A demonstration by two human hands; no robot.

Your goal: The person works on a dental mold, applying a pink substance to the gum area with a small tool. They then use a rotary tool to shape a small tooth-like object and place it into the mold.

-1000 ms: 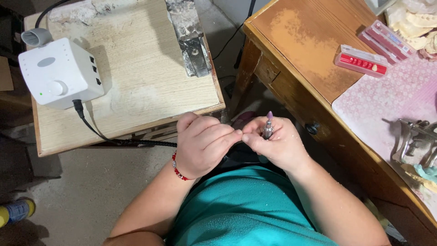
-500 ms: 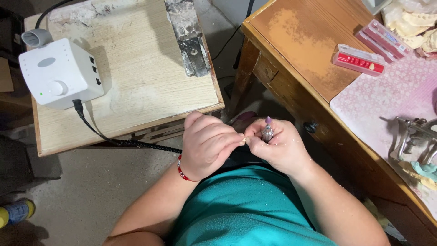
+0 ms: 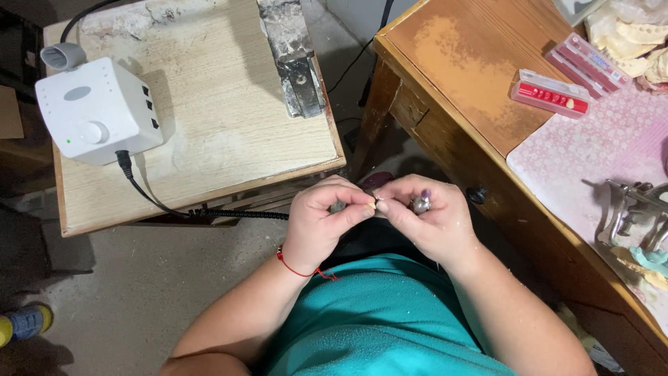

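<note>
My left hand point(image 3: 325, 223) and my right hand point(image 3: 421, 219) meet fingertip to fingertip above my lap, just off the near edge of the small wooden table point(image 3: 209, 139). A slim metal handpiece point(image 3: 420, 203) with a purple end sits in my right hand. The left thumb and forefinger pinch a tiny piece point(image 3: 376, 202) at the tool's tip; it is too small to tell what it is. A red string bracelet point(image 3: 296, 268) circles my left wrist. The coiled black cord point(image 3: 229, 214) runs from under my left hand toward the white control box point(image 3: 97, 111).
A dusty metal bracket point(image 3: 296, 59) lies on the small table. To the right stands a wooden desk point(image 3: 473, 76) with red tooth-shade cases point(image 3: 550, 94), a pink cloth point(image 3: 605, 153), plaster casts point(image 3: 637, 42) and a metal articulator point(image 3: 637, 209). The floor is concrete.
Both hands have turned slightly: the handpiece was upright in my right hand and now lies lower, with my left fingertips pinching at its tip instead of covering it.
</note>
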